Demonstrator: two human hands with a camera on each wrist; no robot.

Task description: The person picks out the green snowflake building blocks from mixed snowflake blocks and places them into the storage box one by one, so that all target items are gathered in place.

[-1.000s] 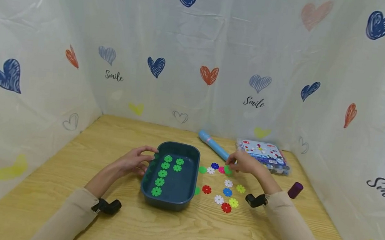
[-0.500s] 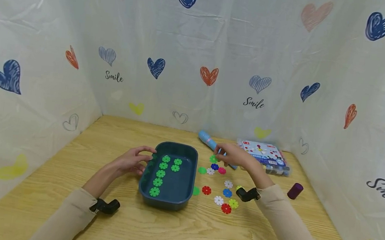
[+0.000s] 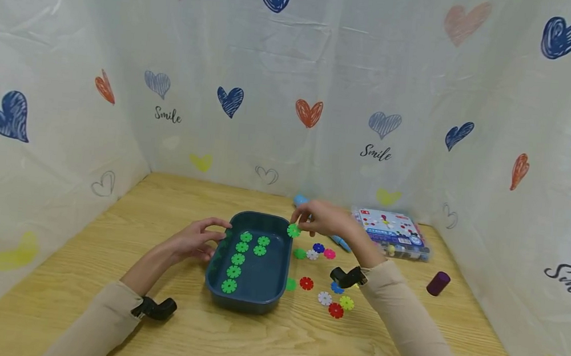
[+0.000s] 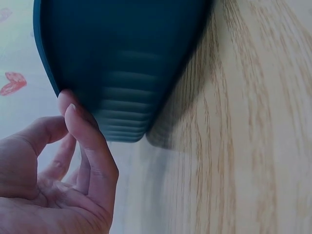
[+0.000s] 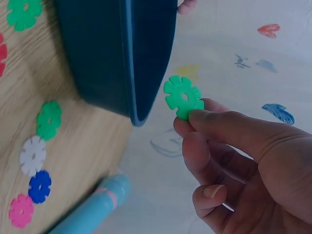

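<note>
A dark blue-green tray [image 3: 269, 279] lies on the table, with several green flower-shaped plastic discs in two columns on its floor. My left hand [image 3: 196, 239] holds the tray's left rim near its far end; in the left wrist view bent fingers [image 4: 92, 146] meet the edge. Between thumb and index finger, my right hand [image 3: 324, 218] pinches another green disc [image 5: 174, 88], held up at the tray's far right corner. Beside the tray on the right lie two green discs, one [image 3: 300, 254] further back and one [image 3: 291, 284] nearer, partly hidden by the tray wall.
Loose white, blue, pink, yellow and red discs [image 3: 307, 283] are scattered right of the tray. Behind my right hand lies a light blue stick-like object [image 5: 92, 209], partly covered. A clear box [image 3: 393, 234] with a printed label and a purple cylinder [image 3: 438, 283] stand further right.
My right hand has carried the green disc leftward from among the loose pieces to the tray's far right corner. The tray and left hand have shifted slightly left.
</note>
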